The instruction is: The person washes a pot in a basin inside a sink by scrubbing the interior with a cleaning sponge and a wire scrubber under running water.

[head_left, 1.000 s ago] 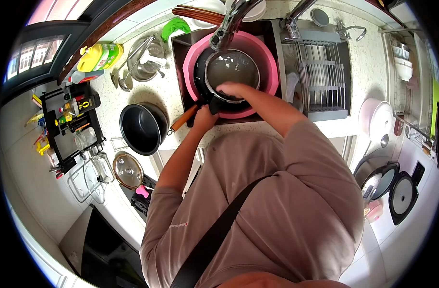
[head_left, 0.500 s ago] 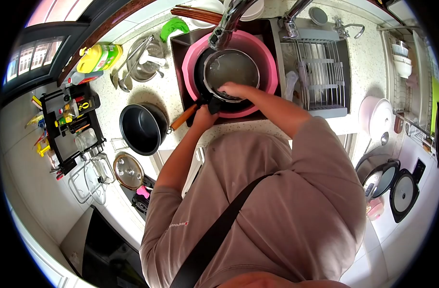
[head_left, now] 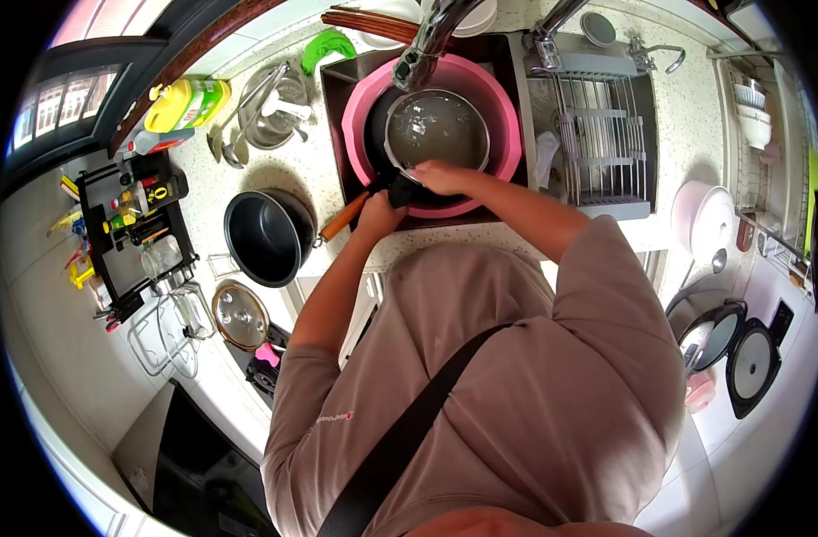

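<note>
A pink basin point(head_left: 503, 134) sits in the dark sink, below the chrome faucet. Inside it are a black pan point(head_left: 376, 134) and a round metal-rimmed pot point(head_left: 437, 134) holding murky water. My left hand point(head_left: 382, 215) is closed around a black handle at the basin's near-left edge; a wooden handle point(head_left: 344, 216) sticks out beside it. At the pot's near rim is my right hand point(head_left: 437, 176), fingers bent together over the edge; what they hold, if anything, is hidden.
A black pot point(head_left: 267, 239) stands on the counter to the left, below a metal bowl with utensils point(head_left: 275, 112). Yellow bottle point(head_left: 185, 106) and green cloth point(head_left: 326, 50) lie further back. Right of the basin is a metal dish rack point(head_left: 606, 134). Chopsticks point(head_left: 368, 24) rest behind the sink.
My right hand has moved from inside the pot to its near rim. The pot has shifted slightly to the right and up in view.
</note>
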The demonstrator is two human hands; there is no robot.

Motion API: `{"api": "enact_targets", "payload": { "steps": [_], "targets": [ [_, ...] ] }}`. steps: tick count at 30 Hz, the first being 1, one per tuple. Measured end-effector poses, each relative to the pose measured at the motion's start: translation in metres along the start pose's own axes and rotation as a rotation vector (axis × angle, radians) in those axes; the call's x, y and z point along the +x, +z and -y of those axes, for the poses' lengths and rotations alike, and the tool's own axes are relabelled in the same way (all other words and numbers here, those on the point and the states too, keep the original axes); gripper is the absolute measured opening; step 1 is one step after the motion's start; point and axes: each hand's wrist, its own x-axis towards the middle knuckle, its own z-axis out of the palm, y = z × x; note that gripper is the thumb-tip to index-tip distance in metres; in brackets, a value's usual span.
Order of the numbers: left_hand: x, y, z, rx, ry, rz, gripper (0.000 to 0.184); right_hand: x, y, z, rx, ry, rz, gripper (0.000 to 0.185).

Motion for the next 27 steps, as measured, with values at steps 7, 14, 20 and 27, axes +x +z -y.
{"api": "enact_targets", "payload": {
  "steps": [7,14,20,27],
  "targets": [
    [-0.005,0.001,-0.009,0.018,-0.015,-0.002,0.032,0.028,-0.002,0.004,1.288,0.497,-0.013,0.035],
    [-0.004,0.007,-0.004,0.033,-0.020,-0.011,0.032,0.016,-0.009,-0.015,0.110,0.496,0.290,0.041],
    [-0.002,0.000,-0.008,0.062,-0.053,0.017,0.033,0.009,-0.022,-0.040,-0.543,0.282,0.680,0.043],
    [-0.003,0.004,-0.007,0.037,-0.042,-0.005,0.034,-0.001,-0.044,0.010,0.002,0.580,0.440,0.050]
  ]
}}
